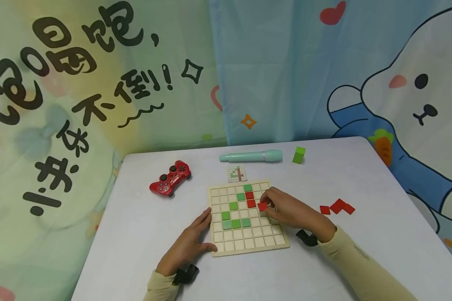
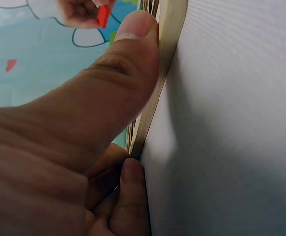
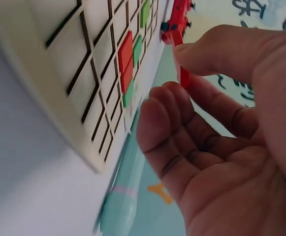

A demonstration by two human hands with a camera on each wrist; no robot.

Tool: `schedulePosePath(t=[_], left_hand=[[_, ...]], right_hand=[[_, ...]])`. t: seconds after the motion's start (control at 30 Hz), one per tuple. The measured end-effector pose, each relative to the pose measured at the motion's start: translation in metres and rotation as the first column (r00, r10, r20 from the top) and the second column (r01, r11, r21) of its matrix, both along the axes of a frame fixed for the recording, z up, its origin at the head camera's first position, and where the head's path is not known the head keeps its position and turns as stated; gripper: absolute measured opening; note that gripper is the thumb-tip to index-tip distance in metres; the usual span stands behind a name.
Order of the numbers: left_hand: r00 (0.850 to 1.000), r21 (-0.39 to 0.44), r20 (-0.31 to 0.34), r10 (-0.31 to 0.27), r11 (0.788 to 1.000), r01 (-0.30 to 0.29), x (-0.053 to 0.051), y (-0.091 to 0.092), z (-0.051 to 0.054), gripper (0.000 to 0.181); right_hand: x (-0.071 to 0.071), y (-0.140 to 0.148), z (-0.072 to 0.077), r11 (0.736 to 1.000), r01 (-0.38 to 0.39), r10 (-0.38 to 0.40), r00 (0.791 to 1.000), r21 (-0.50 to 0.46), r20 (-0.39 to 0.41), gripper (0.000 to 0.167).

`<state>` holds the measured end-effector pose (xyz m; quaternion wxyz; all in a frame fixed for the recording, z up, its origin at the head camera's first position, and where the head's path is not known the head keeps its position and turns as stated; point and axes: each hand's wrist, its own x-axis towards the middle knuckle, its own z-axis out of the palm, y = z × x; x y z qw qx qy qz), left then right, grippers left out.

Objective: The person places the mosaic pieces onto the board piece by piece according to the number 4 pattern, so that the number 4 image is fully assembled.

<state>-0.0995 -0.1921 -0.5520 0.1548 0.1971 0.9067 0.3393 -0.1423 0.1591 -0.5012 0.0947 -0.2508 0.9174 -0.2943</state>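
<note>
A square wooden grid board (image 1: 248, 246) lies on the table, with several green tiles (image 1: 236, 224) and two red tiles (image 1: 251, 203) set in its cells. My right hand (image 1: 291, 209) is over the board's right side and pinches a small red square tile (image 3: 183, 73) between thumb and fingers. The held tile is above the cells, tilted on edge in the right wrist view. At the board's left edge my left hand (image 1: 190, 240) rests with fingers spread, its thumb (image 2: 128, 64) touching the lower left corner and the other fingers along the side.
Loose red tiles (image 1: 338, 205) lie right of the board. Behind it are a small patterned card (image 1: 236, 174), a mint-coloured pen-like stick (image 1: 250, 156) and a green block (image 1: 299, 155). A red game controller (image 1: 170, 178) sits at the back left.
</note>
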Motion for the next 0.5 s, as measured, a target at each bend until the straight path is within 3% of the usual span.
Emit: schedulePosePath(t=[0.5], left_hand=[[1.000,-0.004,-0.005,-0.003,1.000,0.003,0.001,0.000,0.002,0.108]], right_hand=[[-0.013,-0.032,-0.016,0.995,-0.048,0.043,0.998,0.087,0.056,0.008]])
